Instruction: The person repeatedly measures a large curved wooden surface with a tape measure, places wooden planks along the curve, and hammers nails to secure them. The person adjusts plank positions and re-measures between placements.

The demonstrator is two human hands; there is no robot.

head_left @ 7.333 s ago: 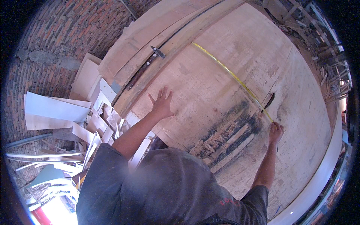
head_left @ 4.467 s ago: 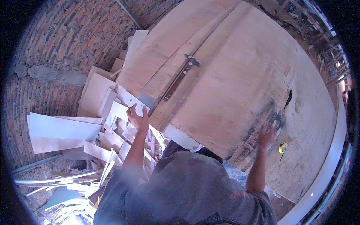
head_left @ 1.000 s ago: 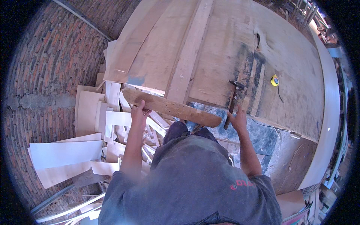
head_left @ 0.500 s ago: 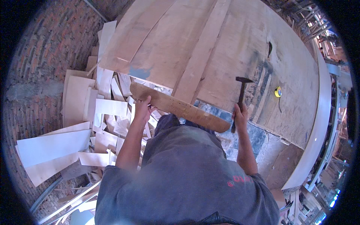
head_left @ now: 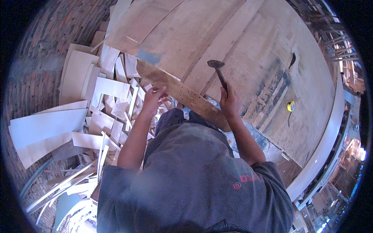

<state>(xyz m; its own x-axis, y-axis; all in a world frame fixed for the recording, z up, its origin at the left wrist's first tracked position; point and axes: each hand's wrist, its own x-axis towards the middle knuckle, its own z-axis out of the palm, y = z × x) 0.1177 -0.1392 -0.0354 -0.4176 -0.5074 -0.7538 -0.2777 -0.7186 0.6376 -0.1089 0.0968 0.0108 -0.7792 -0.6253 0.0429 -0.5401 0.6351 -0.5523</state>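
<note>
A narrow wooden board [head_left: 179,88] with a rounded far-left end and several small dark marks lies slanted along the near edge of the wooden work table [head_left: 248,50]. My left hand [head_left: 154,101] is at the board's near edge, its fingers bent in a pinch. Whatever is between those fingertips is too small to make out. In my right hand [head_left: 230,101] is a hammer [head_left: 220,73], gripped by its dark handle. The hammer's head is raised over the table, beyond the board. My right forearm covers part of the board's right end.
A yellow tape measure [head_left: 290,105] rests on the table to the right. Wood offcuts [head_left: 112,105] are heaped at my left, below a brick wall [head_left: 39,73]. A dark slot [head_left: 293,59] and a rough, blackened patch [head_left: 268,97] mark the tabletop.
My right hand has moved left and farther away, bringing the hammer over the table beyond the board. My left hand has shifted from holding the board's edge into a pinch. The view has turned slightly.
</note>
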